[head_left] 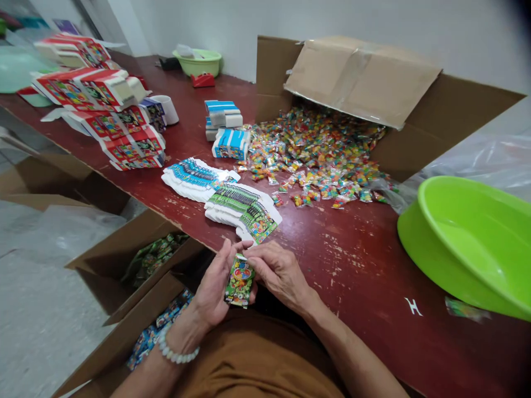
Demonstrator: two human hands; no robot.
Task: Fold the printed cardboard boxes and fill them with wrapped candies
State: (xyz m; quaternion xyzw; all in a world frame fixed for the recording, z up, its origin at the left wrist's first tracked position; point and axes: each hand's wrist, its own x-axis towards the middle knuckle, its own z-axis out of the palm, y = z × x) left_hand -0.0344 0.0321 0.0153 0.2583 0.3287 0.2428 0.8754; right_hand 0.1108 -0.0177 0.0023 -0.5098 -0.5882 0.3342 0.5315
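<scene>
A small green printed candy box (239,283) is between my two hands at the table's near edge. My left hand (213,287), with a beaded bracelet on its wrist, is closed around the box from the left side. At the box's top end, the fingers of my right hand (279,271) are bent and pinch near the white flap. Just beyond my hands lies a fanned row of flat green box blanks (244,207). A similar row of blue blanks (194,179) lies behind it. Inside the box, nothing can be seen.
Wrapped candies (319,149) spill from a tipped carton (365,77). A green basin (464,243) stands at right. Banded red bundles (133,145) and blue bundles (231,143) sit farther back. Cartons below left hold green packets (155,257) and blue packets (155,331).
</scene>
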